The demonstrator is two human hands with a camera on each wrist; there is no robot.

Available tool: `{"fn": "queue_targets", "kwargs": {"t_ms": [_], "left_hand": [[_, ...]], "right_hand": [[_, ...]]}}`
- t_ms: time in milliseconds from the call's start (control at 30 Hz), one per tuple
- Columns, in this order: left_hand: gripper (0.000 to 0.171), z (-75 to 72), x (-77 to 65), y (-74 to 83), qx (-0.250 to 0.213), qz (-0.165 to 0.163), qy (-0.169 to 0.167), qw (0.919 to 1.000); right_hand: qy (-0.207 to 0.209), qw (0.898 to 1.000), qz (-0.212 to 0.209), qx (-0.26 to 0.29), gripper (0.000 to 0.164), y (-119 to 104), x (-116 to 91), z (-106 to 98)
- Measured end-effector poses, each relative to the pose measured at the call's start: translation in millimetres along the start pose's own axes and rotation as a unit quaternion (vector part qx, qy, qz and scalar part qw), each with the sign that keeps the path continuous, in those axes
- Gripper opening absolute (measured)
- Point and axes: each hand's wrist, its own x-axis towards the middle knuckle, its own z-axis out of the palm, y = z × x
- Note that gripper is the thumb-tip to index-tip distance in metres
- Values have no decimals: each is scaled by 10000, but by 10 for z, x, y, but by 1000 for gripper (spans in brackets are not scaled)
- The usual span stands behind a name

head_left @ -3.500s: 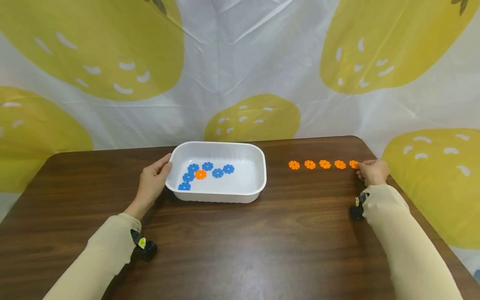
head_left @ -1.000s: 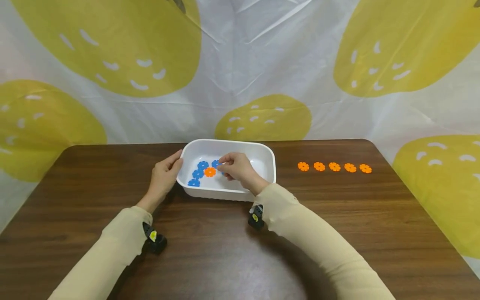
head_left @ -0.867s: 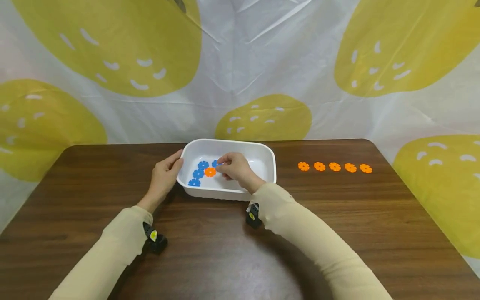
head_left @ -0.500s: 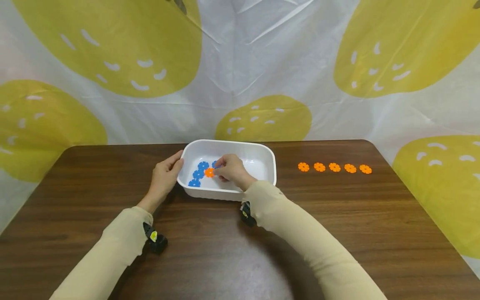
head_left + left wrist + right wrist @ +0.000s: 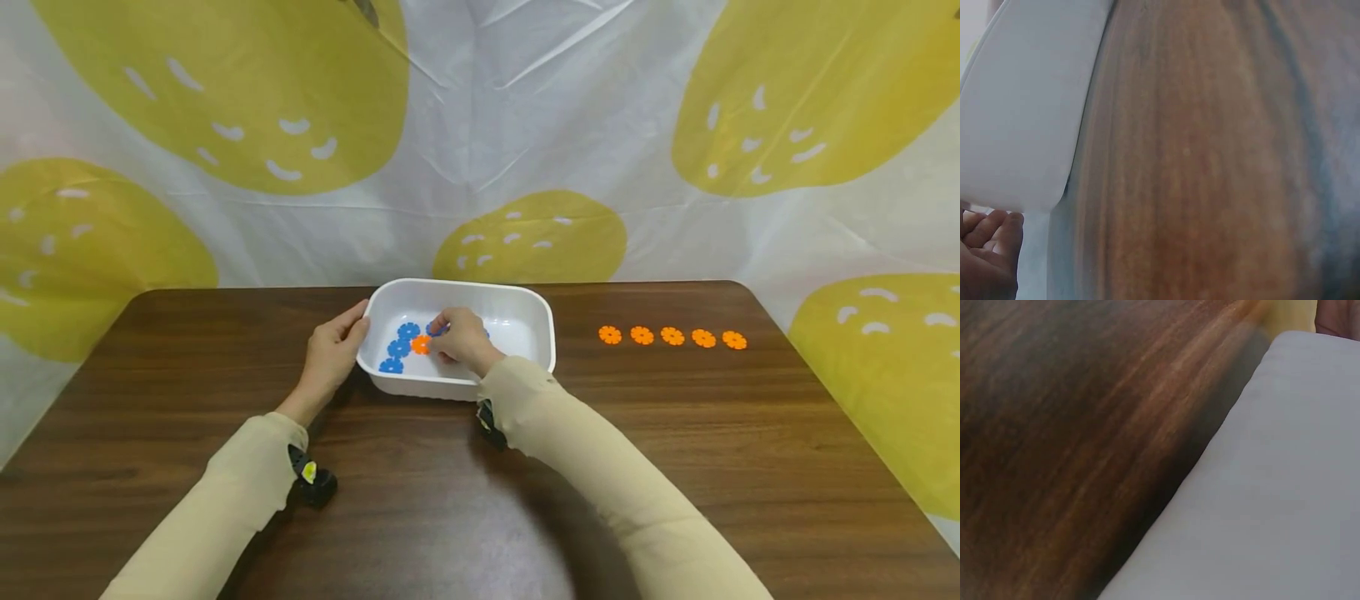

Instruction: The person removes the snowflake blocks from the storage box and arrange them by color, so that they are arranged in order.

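Note:
A white tray [image 5: 454, 287] stands mid-table and holds several blue flower-shaped discs [image 5: 397, 348] and one orange disc [image 5: 419, 344]. My left hand [image 5: 347, 332] grips the tray's left end, thumb over the rim. Its fingers [image 5: 988, 247] show beside the tray wall [image 5: 1022, 125] in the left wrist view. My right hand [image 5: 437, 335] reaches into the tray and its curled fingertips pinch the orange disc, covering part of it and a blue disc behind. The right wrist view shows only the tray's outer wall [image 5: 1272, 487] and the tabletop.
Several orange discs [image 5: 672, 336] lie in a straight row on the dark wooden table [image 5: 675, 433], right of the tray. A white cloth with yellow fruit shapes [image 5: 480, 125] hangs behind the table's far edge.
My right hand left the end of the orange row and went into the tray. Over the last second it crept left until its fingertips closed on the orange disc. My left hand stayed put.

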Motion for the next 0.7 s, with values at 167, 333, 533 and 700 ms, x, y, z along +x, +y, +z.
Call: {"fn": "queue_targets", "kwargs": {"t_ms": [167, 333, 533, 700], "left_hand": [[40, -1, 2, 6, 19, -22, 4, 10000], [41, -2, -4, 13, 47, -5, 19, 10000], [41, -2, -1, 12, 40, 25, 18, 10000], [41, -2, 5, 2, -43, -21, -28, 10000]], "right_hand": [[-35, 9998, 3, -186, 21, -9, 8, 3], [-79, 9998, 7, -208, 24, -16, 9, 14], [-123, 9992, 3, -384, 24, -29, 19, 22], [-122, 9981, -78, -605, 23, -33, 17, 28]]}}
